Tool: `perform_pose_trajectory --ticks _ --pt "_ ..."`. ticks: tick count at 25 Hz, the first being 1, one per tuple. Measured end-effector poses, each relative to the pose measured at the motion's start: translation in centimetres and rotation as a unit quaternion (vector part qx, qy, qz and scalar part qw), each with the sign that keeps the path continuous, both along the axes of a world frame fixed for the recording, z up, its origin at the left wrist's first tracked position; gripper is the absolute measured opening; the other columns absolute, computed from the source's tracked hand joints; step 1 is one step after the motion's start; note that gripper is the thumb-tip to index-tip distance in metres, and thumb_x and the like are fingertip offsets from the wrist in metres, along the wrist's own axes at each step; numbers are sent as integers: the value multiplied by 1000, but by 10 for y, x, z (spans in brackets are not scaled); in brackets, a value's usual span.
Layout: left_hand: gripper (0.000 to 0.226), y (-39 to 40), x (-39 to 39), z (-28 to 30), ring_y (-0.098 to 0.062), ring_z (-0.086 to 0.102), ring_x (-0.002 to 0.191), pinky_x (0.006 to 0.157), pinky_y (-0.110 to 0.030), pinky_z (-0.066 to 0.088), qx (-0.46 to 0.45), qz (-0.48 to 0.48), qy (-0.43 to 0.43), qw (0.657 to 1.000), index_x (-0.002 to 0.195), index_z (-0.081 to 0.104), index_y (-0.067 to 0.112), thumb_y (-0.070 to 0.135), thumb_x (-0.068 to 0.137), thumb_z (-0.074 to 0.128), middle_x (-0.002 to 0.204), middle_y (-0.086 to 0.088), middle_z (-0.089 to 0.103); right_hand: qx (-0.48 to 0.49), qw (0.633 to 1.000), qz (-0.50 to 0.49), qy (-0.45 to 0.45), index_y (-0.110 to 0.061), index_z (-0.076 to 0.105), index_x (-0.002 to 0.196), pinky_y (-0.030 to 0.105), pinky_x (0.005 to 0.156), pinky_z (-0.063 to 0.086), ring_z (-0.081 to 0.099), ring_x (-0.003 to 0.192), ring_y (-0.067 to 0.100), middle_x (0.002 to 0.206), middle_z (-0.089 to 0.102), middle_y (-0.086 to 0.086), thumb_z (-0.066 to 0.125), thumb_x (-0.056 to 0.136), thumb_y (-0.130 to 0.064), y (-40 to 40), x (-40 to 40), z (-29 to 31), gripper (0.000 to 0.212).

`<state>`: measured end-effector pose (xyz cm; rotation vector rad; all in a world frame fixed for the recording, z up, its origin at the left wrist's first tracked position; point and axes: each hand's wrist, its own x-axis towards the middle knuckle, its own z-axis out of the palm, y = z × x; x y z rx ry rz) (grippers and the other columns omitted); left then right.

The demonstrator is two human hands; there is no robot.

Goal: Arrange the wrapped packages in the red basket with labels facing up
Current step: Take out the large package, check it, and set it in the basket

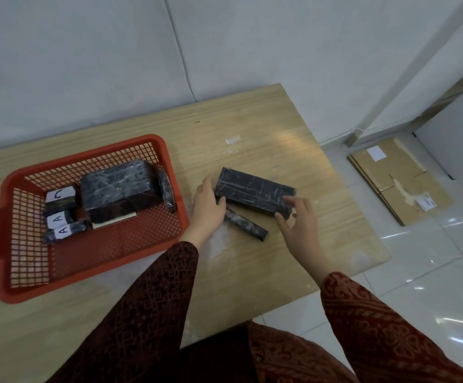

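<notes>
A flat black wrapped package (253,192) lies on the wooden table right of the red basket (17,269). My left hand (206,204) grips its left end and my right hand (298,217) grips its near right corner. No label shows on its top. A thin black wrapped stick (248,223) lies just in front of it. Inside the basket sit a large black package (117,186), a narrow one (166,189) leaning at the right wall, and three small ones with white labels: C (59,195), A (59,218), A (64,230).
The table (252,128) ends close on the right, with white tiled floor beyond. A flattened cardboard box (398,178) lies on the floor at the right. A grey sofa (86,51) backs the table. The basket's near half holds nothing.
</notes>
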<state>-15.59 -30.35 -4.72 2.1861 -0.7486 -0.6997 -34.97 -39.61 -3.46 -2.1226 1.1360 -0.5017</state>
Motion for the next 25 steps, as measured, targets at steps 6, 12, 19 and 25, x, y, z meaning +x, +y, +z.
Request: perform_pose_trajectory --ticks 6,12,19,25 --pt "54 47 -49 37 -9 37 130 100 -11 22 -40 -29 -66 997 144 35 18 18 94 54 142 0 42 -36 982 183 -15 -10 60 106 14 79 42 50 91 7 101 53 1 64 86 -9 49 20 9 21" --pt "29 136 -13 78 -5 54 107 93 -9 36 -141 93 -182 969 121 59 14 13 91 58 117 4 60 -23 958 258 -120 -11 60 107 8 81 40 51 91 2 101 54 -5 60 89 -10 76 104 52 18" --pt "34 200 88 56 -18 58 105 85 -25 41 -44 246 -119 961 124 55 11 13 90 58 116 -7 63 17 935 350 56 -8 39 137 34 109 35 39 131 29 141 40 16 60 89 -18 113 209 44 53" --pt "57 196 129 36 -21 51 124 96 -23 35 -3 162 -16 987 143 37 8 12 91 59 137 -12 54 7 951 276 142 -9 31 142 45 115 22 26 137 38 145 38 21 62 86 -19 125 234 21 65"
